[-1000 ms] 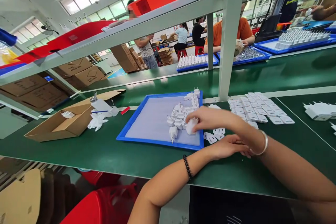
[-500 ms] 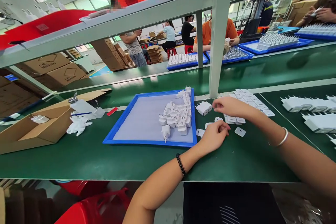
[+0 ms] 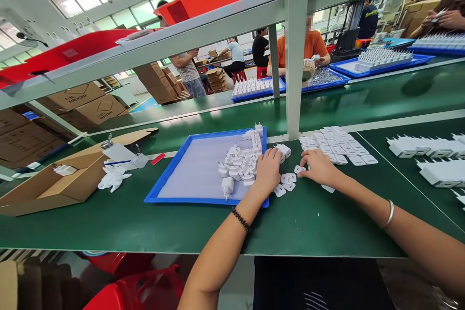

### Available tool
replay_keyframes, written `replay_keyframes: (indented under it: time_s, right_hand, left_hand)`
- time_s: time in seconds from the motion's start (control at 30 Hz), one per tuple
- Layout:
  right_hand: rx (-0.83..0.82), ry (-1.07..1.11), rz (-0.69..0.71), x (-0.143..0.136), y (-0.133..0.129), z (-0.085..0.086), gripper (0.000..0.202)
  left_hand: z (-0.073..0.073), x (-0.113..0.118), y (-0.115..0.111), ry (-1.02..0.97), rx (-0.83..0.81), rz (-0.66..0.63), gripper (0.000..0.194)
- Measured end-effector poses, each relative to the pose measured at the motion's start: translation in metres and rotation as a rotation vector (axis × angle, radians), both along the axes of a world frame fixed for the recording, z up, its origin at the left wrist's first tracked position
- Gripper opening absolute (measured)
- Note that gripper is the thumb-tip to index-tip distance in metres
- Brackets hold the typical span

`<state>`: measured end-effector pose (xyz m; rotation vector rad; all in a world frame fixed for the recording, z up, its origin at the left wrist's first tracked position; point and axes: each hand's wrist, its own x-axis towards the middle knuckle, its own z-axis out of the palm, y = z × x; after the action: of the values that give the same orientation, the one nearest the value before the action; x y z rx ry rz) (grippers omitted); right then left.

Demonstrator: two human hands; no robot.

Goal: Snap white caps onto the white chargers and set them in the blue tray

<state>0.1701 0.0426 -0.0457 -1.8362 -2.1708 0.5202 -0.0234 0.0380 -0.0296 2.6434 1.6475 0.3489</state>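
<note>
My left hand (image 3: 268, 170) reaches over the right rim of the blue tray (image 3: 167, 200), its curled fingers on the near end of a short row of white plug chargers (image 3: 285, 150). These chargers stand on the green bench beside the tray. My right hand (image 3: 318, 168) pinches a small white cover plate (image 3: 299, 169) with a slot in it, low over the bench. Between my hands lie several loose cover plates (image 3: 288, 179). Inside the tray, more white plug chargers (image 3: 238, 162) are heaped towards the right side.
Rows of flat white plates (image 3: 341, 143) lie behind my right hand. Assembled chargers (image 3: 436, 172) stand at the right. A shelf post (image 3: 292, 58) rises behind the tray. At the left are a cardboard box (image 3: 87, 179) and white gloves (image 3: 112, 178). A co-worker in orange (image 3: 308, 46) sits opposite.
My left hand has moved left from the loose plates to the chargers by the tray. My right hand has come down and closed on a cover plate.
</note>
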Motion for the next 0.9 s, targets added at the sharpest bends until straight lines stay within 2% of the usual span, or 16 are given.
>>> replay_keyframes:
  time_s: [0.17,0.33,0.47,0.53,0.6,0.7,0.8,0.9]
  right_hand:
    - [-0.01,0.018,-0.057,-0.008,-0.006,-0.002,0.01]
    - [0.005,0.052,-0.079,-0.007,-0.006,-0.002,0.02]
    - [-0.008,0.095,-0.07,-0.004,0.002,-0.001,0.01]
    - [-0.02,0.13,-0.061,-0.002,0.006,0.0,0.012]
    - [-0.032,0.177,-0.046,0.001,0.007,0.002,0.017]
    - [-0.069,0.281,0.003,0.008,0.004,0.008,0.016]
    - [-0.129,0.419,0.076,0.019,-0.003,0.018,0.011]
    - [-0.136,0.571,0.113,0.029,-0.01,0.03,0.025]
  left_hand:
    - [0.001,0.004,-0.002,0.073,-0.005,-0.014,0.06]
    - [0.005,0.006,-0.005,0.071,-0.006,0.016,0.047]
    - [0.007,0.006,-0.006,-0.013,-0.016,0.05,0.032]
    - [0.007,0.006,-0.005,-0.087,-0.033,0.052,0.025]
    - [0.009,0.006,-0.004,-0.161,-0.052,0.044,0.026]
    - [0.013,0.006,-0.005,-0.378,-0.141,-0.042,0.028]
    - [0.017,0.006,-0.008,-0.755,-0.339,-0.229,0.027]
    - [0.02,0.006,-0.014,-1.051,-0.577,-0.34,0.033]
